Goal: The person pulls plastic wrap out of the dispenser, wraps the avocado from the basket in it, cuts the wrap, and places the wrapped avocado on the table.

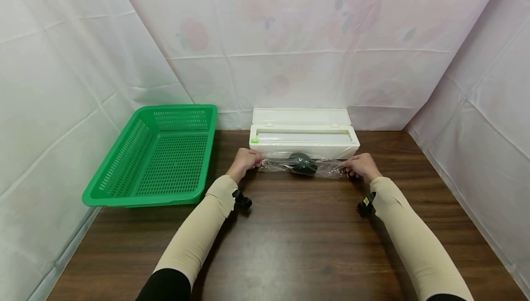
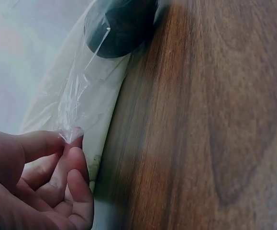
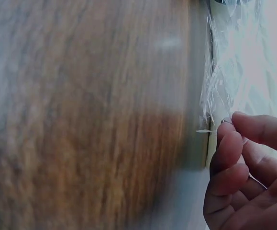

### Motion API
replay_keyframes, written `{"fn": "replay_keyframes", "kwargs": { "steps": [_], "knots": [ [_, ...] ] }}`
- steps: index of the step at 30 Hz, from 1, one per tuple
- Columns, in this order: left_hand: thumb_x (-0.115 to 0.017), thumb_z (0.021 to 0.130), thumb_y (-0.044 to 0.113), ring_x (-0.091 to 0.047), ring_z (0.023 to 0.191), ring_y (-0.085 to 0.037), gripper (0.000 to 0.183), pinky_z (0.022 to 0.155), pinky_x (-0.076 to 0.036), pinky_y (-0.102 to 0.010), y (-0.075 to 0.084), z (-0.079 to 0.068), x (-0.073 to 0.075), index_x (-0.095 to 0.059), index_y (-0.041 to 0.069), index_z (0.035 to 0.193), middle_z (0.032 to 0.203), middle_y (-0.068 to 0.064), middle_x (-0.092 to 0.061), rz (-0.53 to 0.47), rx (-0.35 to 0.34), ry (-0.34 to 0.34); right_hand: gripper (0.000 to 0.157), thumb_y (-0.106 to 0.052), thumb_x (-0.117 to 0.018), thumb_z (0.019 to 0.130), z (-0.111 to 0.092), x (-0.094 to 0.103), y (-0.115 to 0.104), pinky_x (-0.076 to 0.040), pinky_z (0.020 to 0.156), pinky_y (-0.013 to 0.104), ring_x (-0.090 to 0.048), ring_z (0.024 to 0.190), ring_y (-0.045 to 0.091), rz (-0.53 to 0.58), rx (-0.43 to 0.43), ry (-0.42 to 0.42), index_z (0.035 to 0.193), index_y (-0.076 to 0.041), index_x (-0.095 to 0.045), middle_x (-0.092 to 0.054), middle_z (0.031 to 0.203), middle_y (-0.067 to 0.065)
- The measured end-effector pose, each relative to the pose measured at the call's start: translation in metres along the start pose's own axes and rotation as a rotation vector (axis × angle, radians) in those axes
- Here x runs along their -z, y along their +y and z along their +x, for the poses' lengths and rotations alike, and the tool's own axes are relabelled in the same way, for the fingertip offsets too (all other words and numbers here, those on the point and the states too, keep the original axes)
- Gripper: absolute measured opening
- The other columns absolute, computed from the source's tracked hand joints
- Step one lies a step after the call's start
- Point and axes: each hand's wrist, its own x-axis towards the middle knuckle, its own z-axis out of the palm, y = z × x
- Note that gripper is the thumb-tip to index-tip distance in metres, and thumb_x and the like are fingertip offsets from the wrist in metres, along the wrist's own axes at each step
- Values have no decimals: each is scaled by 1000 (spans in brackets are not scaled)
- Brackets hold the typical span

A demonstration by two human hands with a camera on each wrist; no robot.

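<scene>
A dark green, rounded object [image 1: 303, 164] is wrapped in clear cling film [image 1: 327, 168]; its exact kind cannot be made out. The film stretches out to both sides of it in gathered ends. My left hand [image 1: 247, 159] pinches the left end between thumb and forefinger, and the left wrist view shows the film [image 2: 73, 108] bunched at those fingertips. On the other side, my right hand [image 1: 361, 165] pinches the right end, where loose film [image 3: 227, 81] crinkles above the fingers. Directly behind the wrapped object stands a white cling film dispenser [image 1: 304, 150], its lid [image 1: 301, 116] raised.
A green plastic basket [image 1: 203, 172] with slotted walls stands at the left on the brown wooden table [image 1: 281, 236]. Inside the dispenser's slot lies a pale roll, with a lime-green slider [image 1: 254, 140] at its left end. White patterned cloth [image 1: 290, 80] hangs around the table.
</scene>
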Motion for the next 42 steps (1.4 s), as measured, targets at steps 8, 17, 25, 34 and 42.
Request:
{"fn": "replay_keyframes", "kwargs": {
  "steps": [8,17,25,34,42],
  "knots": [
    [-64,88,6,-57,60,-7,20,61,-50,-21,2,-6,5,-72,-5,103,65,5,-62,-2,16,27,28,-14,-62,92,-5,2,-2,-45,53,25,-57,57,9,4,15,-11,104,11,-68,-63,63,-5],
    [-64,89,18,-66,81,-19,22,66,-49,-27,10,-26,12,-72,4,105,96,-13,-74,229,-112,188,28,-17,-63,92,-25,5,-12,-48,55,26,-61,61,13,-106,113,111,105,7,-68,-70,78,12],
    [-66,90,17,-67,89,-27,17,81,-53,-38,24,-36,-2,-73,5,100,96,-14,-72,280,-389,190,21,-16,-64,92,-37,-3,-27,-48,60,26,-61,63,11,-242,360,236,98,2,-73,-73,88,20],
    [-67,91,18,-66,88,-21,15,80,-53,-35,26,-38,-24,-75,8,97,97,-8,-74,394,-541,85,20,-16,-64,88,-47,-2,-37,-46,68,41,-65,78,34,-306,349,433,96,1,-72,-72,89,20],
    [-67,91,13,-69,93,-20,16,82,-55,-35,24,-38,-42,-75,6,103,103,-7,-75,499,-701,-40,21,-8,-64,89,-52,-20,-43,-52,70,43,-65,76,31,-336,632,368,104,5,-71,-69,85,19]
  ]
}}
